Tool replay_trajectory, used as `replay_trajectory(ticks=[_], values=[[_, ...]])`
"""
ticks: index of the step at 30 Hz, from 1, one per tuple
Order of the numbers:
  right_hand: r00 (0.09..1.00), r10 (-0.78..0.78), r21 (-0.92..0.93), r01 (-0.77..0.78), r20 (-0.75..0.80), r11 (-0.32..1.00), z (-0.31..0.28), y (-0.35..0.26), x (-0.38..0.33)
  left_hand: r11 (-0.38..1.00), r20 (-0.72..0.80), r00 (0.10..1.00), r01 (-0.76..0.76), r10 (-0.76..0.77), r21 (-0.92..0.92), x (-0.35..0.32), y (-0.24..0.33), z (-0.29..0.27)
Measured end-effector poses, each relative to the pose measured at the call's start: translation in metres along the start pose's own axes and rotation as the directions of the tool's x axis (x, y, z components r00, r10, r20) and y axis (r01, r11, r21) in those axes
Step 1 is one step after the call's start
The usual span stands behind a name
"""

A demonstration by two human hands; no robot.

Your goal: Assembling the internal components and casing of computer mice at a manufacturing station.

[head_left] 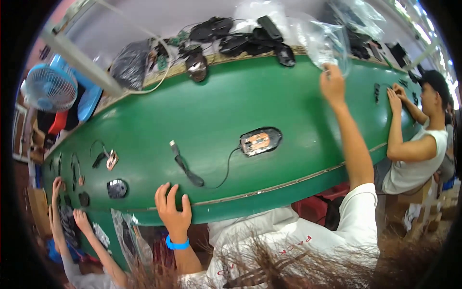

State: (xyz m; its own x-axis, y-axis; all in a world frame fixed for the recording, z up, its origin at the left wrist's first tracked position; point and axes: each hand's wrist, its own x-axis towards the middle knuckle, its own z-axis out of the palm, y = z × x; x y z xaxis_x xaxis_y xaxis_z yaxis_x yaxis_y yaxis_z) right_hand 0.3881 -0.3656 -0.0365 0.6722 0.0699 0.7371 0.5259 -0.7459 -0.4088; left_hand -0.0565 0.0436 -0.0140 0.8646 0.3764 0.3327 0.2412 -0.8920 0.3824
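Note:
My left hand (173,209) rests at the near edge of the green table, its fingers spread and nothing in them; a blue band circles the wrist. My right hand (333,86) is stretched to the far side, its fingers closed at the lower edge of a clear plastic bag (315,41). Whether a small part is also between those fingertips is hidden. Between my hands lies an opened computer mouse (260,141), with copper-coloured parts showing inside its black shell. Its bundled cable (185,168) runs left to a USB plug (173,144).
Mouse shells (196,66), circuit boards and a dark bag (131,65) line the back ledge. To the left lie a black shell (117,189) and a cabled part (111,160), near a co-worker's hands (82,220). Another person (418,130) works at right. A fan (52,87) stands far left.

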Motion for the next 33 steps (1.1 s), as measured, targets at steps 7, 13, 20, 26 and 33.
replay_trajectory(ticks=[7, 13, 20, 26, 33], values=[[0.983, 0.137, -0.382, -0.081, 0.123, 0.921, 0.027, 0.078, 0.019, 0.999, -0.063, 0.997, -0.047, 0.048, 0.015, 0.004, 0.003, 0.001], [0.963, 0.187, -0.431, -0.088, 0.192, 0.898, 0.025, 0.078, 0.017, 1.0, -0.075, 0.997, -0.02, 0.02, 0.013, 0.004, 0.006, -0.002], [0.949, 0.214, -0.427, -0.099, 0.23, 0.899, 0.014, 0.075, 0.02, 1.0, -0.079, 0.997, -0.017, 0.016, -0.013, 0.004, 0.005, -0.003], [0.956, 0.196, -0.428, -0.087, 0.218, 0.9, 0.011, 0.08, 0.019, 1.0, -0.084, 0.996, -0.024, 0.022, -0.02, 0.005, 0.006, -0.002], [0.947, 0.17, -0.354, -0.066, 0.272, 0.933, 0.009, 0.083, 0.017, 1.0, -0.086, 0.996, -0.025, 0.024, -0.007, 0.005, 0.004, -0.002]])
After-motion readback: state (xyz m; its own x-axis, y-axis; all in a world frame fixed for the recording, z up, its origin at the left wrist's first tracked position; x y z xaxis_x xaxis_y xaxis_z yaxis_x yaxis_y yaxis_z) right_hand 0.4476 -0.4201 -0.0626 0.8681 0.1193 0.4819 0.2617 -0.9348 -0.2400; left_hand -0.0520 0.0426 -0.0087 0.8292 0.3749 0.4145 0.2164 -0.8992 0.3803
